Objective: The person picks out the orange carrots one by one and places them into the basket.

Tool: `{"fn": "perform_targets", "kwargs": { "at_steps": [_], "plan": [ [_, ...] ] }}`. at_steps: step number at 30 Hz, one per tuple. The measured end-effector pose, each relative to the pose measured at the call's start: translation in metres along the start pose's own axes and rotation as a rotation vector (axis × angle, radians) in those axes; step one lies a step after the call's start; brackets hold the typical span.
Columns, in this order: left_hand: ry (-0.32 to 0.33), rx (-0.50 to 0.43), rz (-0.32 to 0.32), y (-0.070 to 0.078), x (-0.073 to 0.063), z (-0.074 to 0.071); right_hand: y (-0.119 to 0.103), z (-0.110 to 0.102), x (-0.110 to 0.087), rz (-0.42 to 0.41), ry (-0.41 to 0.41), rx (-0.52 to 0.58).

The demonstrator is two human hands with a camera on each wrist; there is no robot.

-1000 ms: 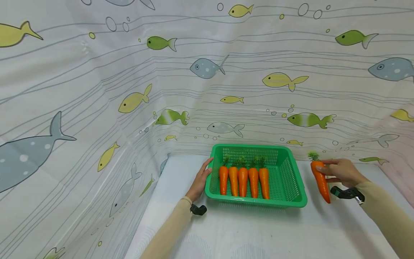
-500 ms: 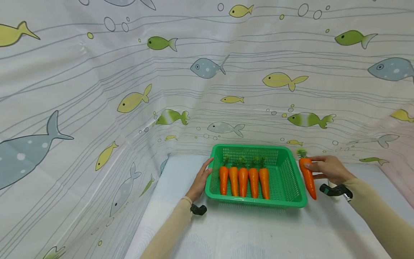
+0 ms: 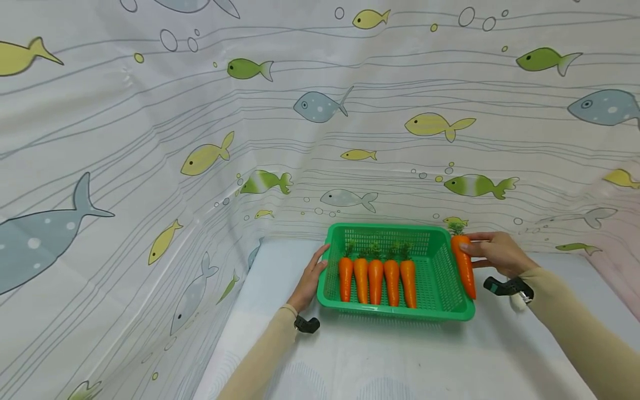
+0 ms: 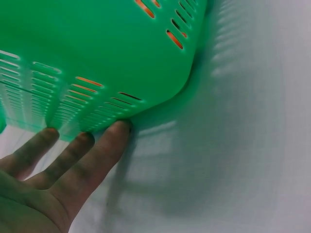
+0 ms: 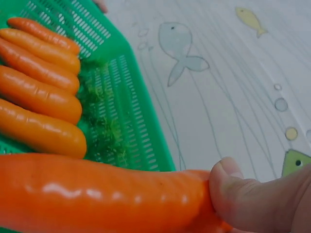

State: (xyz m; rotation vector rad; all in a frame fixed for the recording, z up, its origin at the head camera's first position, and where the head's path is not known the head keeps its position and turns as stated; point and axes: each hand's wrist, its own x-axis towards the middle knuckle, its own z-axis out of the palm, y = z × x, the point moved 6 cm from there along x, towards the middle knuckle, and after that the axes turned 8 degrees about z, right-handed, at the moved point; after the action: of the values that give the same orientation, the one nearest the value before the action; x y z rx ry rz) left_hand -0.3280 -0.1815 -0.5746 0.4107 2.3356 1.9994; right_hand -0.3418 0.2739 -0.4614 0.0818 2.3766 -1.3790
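In the head view my right hand (image 3: 499, 253) pinches a carrot (image 3: 464, 268) near its leafy top, thumb on the near face. It overlaps the right rim of a green plastic basket (image 3: 390, 313), tip pointing down. The right wrist view has this carrot (image 5: 107, 194) large across the bottom, with the thumb (image 5: 243, 199) pressed on its thick end. Several more carrots (image 3: 376, 282) lie side by side in the basket, green tops toward the back. My left hand (image 3: 307, 282) is at the basket's left side, and its extended fingers (image 4: 92, 165) touch the slotted outer wall.
The basket stands on a white-covered table (image 3: 370, 355). A fish-printed sheet (image 3: 390, 172) hangs behind it and to the left. Under my right wrist a small white object (image 3: 518, 301) lies on the table, partly hidden. The basket's right part shows bare green mesh (image 3: 434, 283).
My right hand has carried the carrot leftward, from beside the basket to over its right rim. The left hand and the basket have stayed in place.
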Motion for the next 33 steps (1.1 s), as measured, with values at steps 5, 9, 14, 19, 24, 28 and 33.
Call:
{"fn": "perform_targets", "kwargs": {
  "at_steps": [5, 9, 14, 19, 24, 28, 33],
  "plan": [
    [0.001, 0.002, -0.014, -0.001, -0.002, 0.001, -0.005, 0.014, 0.005, -0.019, -0.014, 0.016],
    [0.005, 0.002, -0.014, -0.003, -0.001, 0.0, -0.009, 0.027, 0.009, -0.041, -0.031, 0.013],
    [-0.002, -0.005, -0.012, -0.004, -0.002, 0.001, -0.013, 0.044, 0.015, -0.062, -0.054, 0.01],
    [-0.002, -0.006, -0.008, -0.002, -0.003, 0.001, -0.015, 0.058, 0.023, -0.062, -0.076, -0.028],
    [-0.002, -0.005, -0.002, 0.0, -0.003, 0.001, -0.016, 0.071, 0.03, -0.048, -0.114, -0.08],
    [-0.001, -0.005, -0.004, 0.0, -0.002, 0.0, -0.017, 0.079, 0.036, -0.029, -0.157, -0.127],
    [0.001, -0.006, 0.0, -0.001, 0.001, 0.0, -0.018, 0.089, 0.045, -0.014, -0.162, -0.245]
  ]
}}
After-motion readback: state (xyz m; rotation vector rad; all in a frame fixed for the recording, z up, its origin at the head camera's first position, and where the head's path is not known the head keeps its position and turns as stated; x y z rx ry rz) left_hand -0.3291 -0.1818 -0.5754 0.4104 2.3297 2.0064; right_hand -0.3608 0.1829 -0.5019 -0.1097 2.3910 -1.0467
